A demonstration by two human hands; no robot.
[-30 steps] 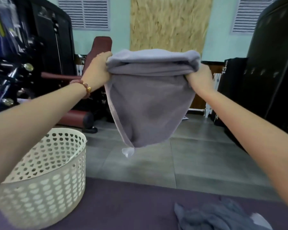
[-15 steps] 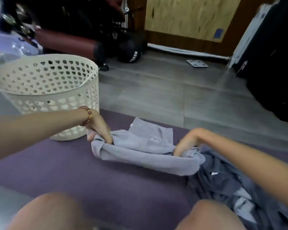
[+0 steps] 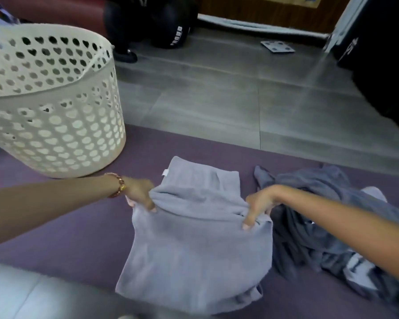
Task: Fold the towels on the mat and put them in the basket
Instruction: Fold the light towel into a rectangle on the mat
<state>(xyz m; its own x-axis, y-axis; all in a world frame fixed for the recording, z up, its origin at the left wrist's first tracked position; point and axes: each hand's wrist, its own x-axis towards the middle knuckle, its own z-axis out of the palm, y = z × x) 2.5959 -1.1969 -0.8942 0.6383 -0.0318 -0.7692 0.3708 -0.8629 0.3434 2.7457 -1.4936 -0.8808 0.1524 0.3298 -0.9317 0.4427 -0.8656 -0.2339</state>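
The floor of the room was of grey tiles (image 3: pixel 217 107), and a dark purple soft mat (image 3: pixel 85 245) lay on it close to the person. In the middle of this mat lay the light lilac-grey terry towel (image 3: pixel 198 249), folded across itself, with its near part spread flat toward the person and a small white label (image 3: pixel 165 172) at the far edge. It seemed to be laid there so that the flat surface could carry the fold and keep the edges together. The left hand (image 3: pixel 139 194) gripped the folded edge at its left end, the fingers curled round the cloth. The right hand (image 3: pixel 258 206) pinched the same edge at the right end, thumb and fingers closed on it. I judged that both held the ends to keep the fold straight. Just beside the right arm lay a dark grey crumpled towel (image 3: pixel 313 226), not yet folded. The cream plastic basket with heart-shaped holes (image 3: pixel 55 134) stood at the far left of the mat, near the left hand.
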